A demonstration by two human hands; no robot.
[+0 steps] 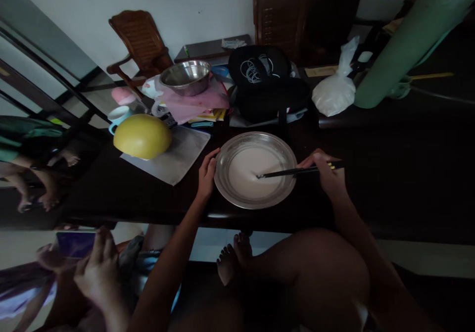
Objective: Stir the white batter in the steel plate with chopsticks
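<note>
A wide metal bowl [218,173] with a pale, milky liquid [252,166] inside sits near the front edge of the dark table. My left hand [207,173] grips the bowl's left rim, thumb near the edge. On the other side, my right hand [328,171] is closed round dark chopsticks [285,172], which slant leftward over the rim. Their tips dip into the liquid near the bowl's middle. Whether the right fingertips also touch the rim is hard to tell.
Left of the bowl, a yellow rounded object [143,136] rests on a pale sheet [181,159]. Behind are a steel bowl [187,77] on pink cloth and an open black case [267,89]. A tied bag of white powder [334,94] stands beside a green flask [404,50]. Another person's hand [100,267] holds a phone.
</note>
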